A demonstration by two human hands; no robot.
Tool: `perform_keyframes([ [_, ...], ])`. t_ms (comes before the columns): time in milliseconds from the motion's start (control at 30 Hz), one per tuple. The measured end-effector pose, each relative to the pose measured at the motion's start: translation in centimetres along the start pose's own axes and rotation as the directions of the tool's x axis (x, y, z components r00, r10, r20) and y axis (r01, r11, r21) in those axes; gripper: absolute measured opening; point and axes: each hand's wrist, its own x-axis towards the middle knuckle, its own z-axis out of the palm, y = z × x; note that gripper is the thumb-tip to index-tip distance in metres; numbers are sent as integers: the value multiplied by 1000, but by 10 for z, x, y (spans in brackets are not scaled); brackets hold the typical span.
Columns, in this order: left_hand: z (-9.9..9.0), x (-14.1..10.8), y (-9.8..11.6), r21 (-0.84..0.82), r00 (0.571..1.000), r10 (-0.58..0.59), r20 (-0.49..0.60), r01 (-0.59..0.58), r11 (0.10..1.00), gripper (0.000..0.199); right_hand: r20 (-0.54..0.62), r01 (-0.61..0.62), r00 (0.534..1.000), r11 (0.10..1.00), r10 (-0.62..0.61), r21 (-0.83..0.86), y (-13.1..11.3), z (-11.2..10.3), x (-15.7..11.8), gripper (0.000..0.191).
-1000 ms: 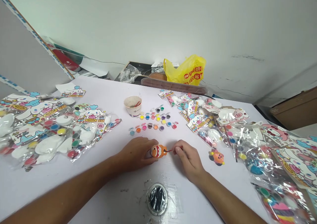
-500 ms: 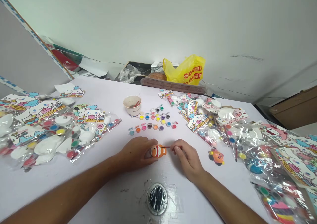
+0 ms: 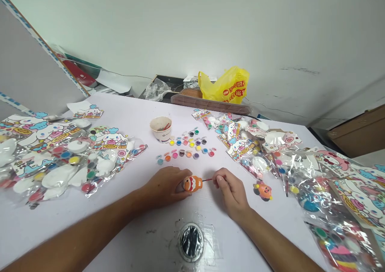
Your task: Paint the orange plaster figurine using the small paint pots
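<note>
My left hand (image 3: 168, 187) holds a small orange fish figure (image 3: 193, 183) with white and red markings between thumb and fingers, its tail end turned right. In my right hand (image 3: 230, 189), pinched between thumb and fingertips, is a thin dark red brush (image 3: 208, 179) whose tip points left at the figure's tail end. Whether the tip touches the figure is too small to tell. Beyond the hands lie rows of small open paint pots (image 3: 189, 154) in several colours. A second orange figure (image 3: 265, 191) with yellow parts rests on the table right of my right hand.
A paper cup (image 3: 161, 129) with a red stick inside stands behind the pots. Plastic-wrapped craft kits cover the table's left side (image 3: 60, 175) and right side (image 3: 309, 183). A round black table insert (image 3: 191, 242) is near me. At the back sits a yellow bag (image 3: 224, 87).
My right hand has moved slightly right with the brush, drawing its tip back from over the fish figure to its tail end. The left hand and figure look unmoved.
</note>
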Motion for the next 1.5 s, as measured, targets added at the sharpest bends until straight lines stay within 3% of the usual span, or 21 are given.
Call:
perform_keyframes([
  [100,1,0,-1,-3,1000,3,-1,-3,1000,27,67,29,997,1000,-29,2,0,0,0,23],
  [267,0,0,-1,-6,1000,9,-6,-9,1000,29,-15,-20,1000,1000,20,2,0,-1,1,25],
  [433,1,0,-2,-9,1000,19,-17,-19,1000,33,38,-24,999,999,23,29,2,0,-1,24],
  [600,3,-1,-4,-16,999,31,-30,-31,999,35,-47,-12,999,997,16,72,2,1,-2,26],
  [767,4,-2,-4,-18,999,43,-33,-44,999,36,23,-18,1000,997,17,68,2,0,-1,27],
  [933,5,-2,-5,-23,999,46,-26,-46,999,37,-44,-25,999,992,31,121,3,0,-3,29],
  [1100,4,-1,-4,-35,999,35,-27,-36,999,37,25,-21,1000,995,19,100,3,0,-3,28],
  [1367,1,0,1,-49,1000,-7,-16,6,999,24,-56,-78,995,986,86,146,6,0,-2,28],
  [1500,1,-1,3,-38,1000,-22,-16,22,999,27,-136,-91,985,992,103,90,5,0,3,28],
])
